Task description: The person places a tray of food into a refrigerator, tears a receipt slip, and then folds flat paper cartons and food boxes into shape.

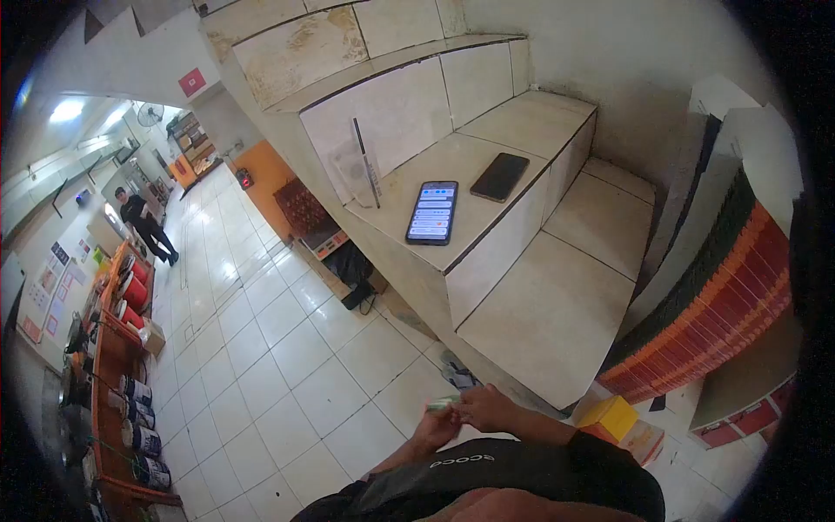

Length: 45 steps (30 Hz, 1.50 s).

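In front of my chest, my left hand [434, 430] and my right hand [487, 409] are close together with fingers curled. A small pale green and white object [442, 403] sticks out from between them; it is too small and partly covered to name. On the tiled step [504, 122] beyond my hands lie a phone with its screen lit [432, 213] and a dark phone [500, 177] to its right. A clear plastic sleeve with a thin dark stick [366, 165] leans against the riser on their left.
A stack of orange and red folded items [713, 304] stands at the right, near a yellow box [609, 418]. Dark bags [348, 265] sit beside the steps. Along the left runs a wooden shelf [113, 365] with several tins. A person [143, 222] stands down the corridor.
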### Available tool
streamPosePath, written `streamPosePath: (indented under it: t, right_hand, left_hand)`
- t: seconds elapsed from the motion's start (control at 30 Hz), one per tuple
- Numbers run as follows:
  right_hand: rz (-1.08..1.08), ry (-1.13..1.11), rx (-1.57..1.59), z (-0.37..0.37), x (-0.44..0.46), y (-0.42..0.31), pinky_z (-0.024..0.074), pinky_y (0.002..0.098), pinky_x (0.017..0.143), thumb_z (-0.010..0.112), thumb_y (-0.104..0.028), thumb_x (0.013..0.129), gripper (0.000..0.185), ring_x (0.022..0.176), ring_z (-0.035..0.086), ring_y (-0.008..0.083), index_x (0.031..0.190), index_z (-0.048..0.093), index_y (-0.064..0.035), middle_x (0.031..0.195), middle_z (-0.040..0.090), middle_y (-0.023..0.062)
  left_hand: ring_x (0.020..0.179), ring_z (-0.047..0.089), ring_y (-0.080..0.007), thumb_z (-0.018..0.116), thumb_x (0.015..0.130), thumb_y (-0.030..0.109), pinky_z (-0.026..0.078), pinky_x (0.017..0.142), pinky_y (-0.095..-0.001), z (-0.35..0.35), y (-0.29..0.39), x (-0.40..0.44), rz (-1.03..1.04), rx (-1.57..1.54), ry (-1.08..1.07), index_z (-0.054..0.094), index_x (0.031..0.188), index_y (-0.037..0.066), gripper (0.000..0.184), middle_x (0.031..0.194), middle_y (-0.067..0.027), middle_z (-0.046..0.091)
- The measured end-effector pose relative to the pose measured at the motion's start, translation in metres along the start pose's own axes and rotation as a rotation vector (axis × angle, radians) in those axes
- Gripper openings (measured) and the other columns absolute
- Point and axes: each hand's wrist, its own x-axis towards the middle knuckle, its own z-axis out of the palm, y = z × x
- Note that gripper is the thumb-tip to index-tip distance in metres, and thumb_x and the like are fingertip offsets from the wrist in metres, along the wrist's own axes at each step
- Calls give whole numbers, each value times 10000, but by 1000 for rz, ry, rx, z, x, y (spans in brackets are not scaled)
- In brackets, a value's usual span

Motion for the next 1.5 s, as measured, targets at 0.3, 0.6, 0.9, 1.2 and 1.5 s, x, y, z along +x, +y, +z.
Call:
streamPosePath:
  t: [0.3, 0.6, 0.9, 1.2, 1.5]
  right_hand:
    - [265, 390, 188, 15, -3, 22, 446, 429, 788, 633, -194, 734, 413, 933, 550, 354, 1121, 527, -102, 1019, 584, 146]
    - [143, 103, 443, -26, 12, -54, 474, 390, 730, 692, -351, 710, 458, 799, 612, 310, 1084, 574, -115, 878, 627, 141]
    - [467, 118, 719, 26, 8, -125, 516, 292, 716, 549, -116, 846, 211, 796, 647, 176, 1039, 622, -71, 887, 662, 100]
    - [562, 381, 703, 54, -29, -209, 511, 284, 681, 545, -19, 783, 269, 745, 651, 175, 1039, 617, -63, 872, 660, 121]
    - [513, 655, -139, 72, -55, -260, 501, 388, 661, 671, -279, 699, 327, 726, 628, 299, 959, 640, -84, 804, 645, 145]
  left_hand:
    - [723, 551, -158, 598, 831, 330, 466, 621, -286, 84, 54, -49, -30, 1143, 94, 533, 1068, 17, 398, 839, -65, 565]
    - [911, 589, -213, 606, 820, 315, 466, 771, -322, 81, 70, -94, 530, 1478, -161, 613, 1016, 28, 347, 1017, -109, 618]
    - [711, 631, -225, 626, 801, 255, 487, 656, -307, 56, 66, -138, 999, 1829, -199, 643, 922, 46, 242, 802, -116, 644]
    - [799, 597, -132, 688, 742, 375, 465, 718, -268, 38, 57, -194, 705, 1754, -482, 570, 1126, 49, 518, 1022, -57, 638]
    - [784, 586, -113, 739, 699, 280, 459, 723, -265, 19, 16, -234, 571, 1846, -464, 597, 1088, 52, 473, 909, -91, 656]
